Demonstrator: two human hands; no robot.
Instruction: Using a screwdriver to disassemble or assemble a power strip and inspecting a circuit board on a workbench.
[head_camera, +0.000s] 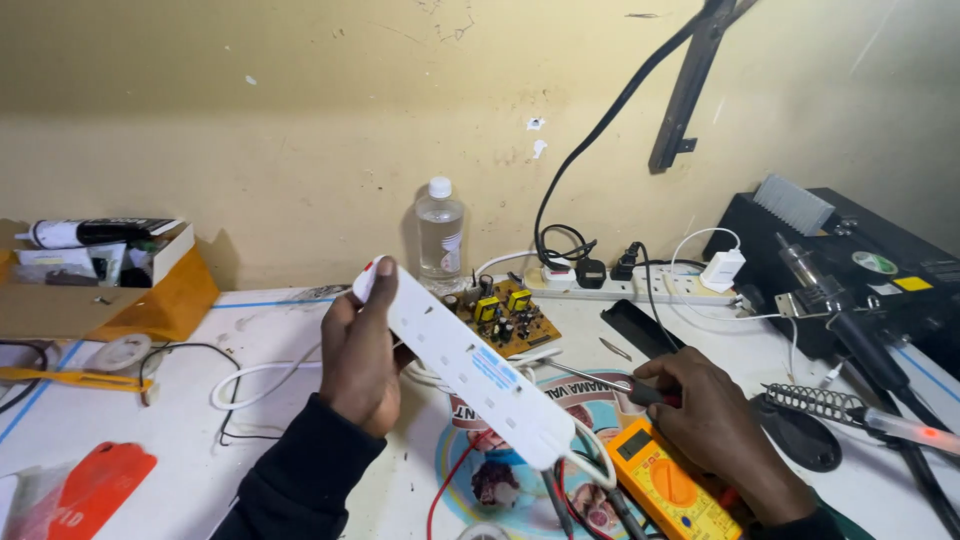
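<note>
A yellow multimeter (668, 488) lies nearest; the right hand (712, 418) pinches a screwdriver (600, 380), the left hand (360, 352) grips a white power strip (462, 364).

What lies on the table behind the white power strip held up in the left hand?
Behind the white power strip, held in the left hand, a brown circuit board with yellow parts shows, and a clear bottle by the wall. The strip covers the board's near edge and part of the white cable.

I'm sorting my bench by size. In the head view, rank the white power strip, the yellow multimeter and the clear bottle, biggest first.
1. white power strip, held nearest the camera, which enlarges it.
2. yellow multimeter and clear bottle: alike, unsure, since the bottle stands farther back.
</note>
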